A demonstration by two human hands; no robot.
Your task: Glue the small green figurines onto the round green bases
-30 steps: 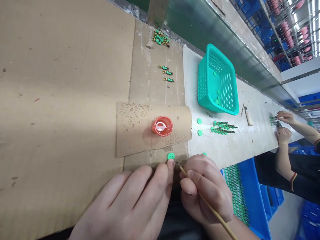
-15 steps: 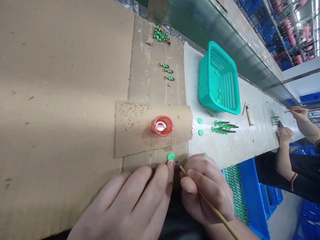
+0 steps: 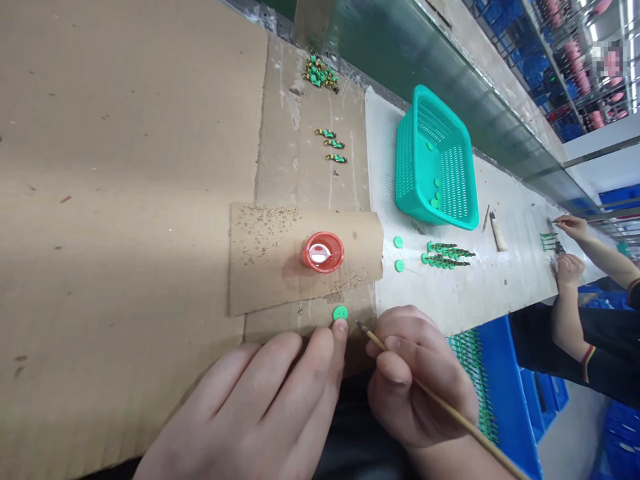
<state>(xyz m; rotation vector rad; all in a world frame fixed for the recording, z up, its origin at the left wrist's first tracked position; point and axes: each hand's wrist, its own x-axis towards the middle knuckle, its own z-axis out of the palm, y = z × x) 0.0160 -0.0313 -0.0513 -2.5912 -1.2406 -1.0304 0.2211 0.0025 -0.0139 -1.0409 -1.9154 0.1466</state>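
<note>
Between the fingertips of my left hand (image 3: 280, 393) is a small round green disc (image 3: 341, 313) with two tiny holes, like a button. My right hand (image 3: 425, 380) grips a thin wooden paintbrush (image 3: 450, 408), its dark tip just right of the disc and apart from it. Beyond the hands, a small red cup (image 3: 323, 252) of shiny liquid stands on a loose cardboard piece (image 3: 270, 280). Two more green discs (image 3: 399, 265) lie to the right, beside a cluster of green-based dark figures (image 3: 447, 255).
A teal basket (image 3: 407, 167) with several discs stands behind. Small green-and-gold figures (image 3: 335, 143) lie in a row, with a heap (image 3: 320, 72) farther back. A tube (image 3: 498, 232) rests on the right. A blue crate (image 3: 510, 393) and a co-worker's hands (image 3: 570, 267) are farther right.
My right hand has drawn the paintbrush slightly right, and its tip has come away from the disc. My left hand keeps the disc in nearly the same place. The co-worker's upper hand has shifted left.
</note>
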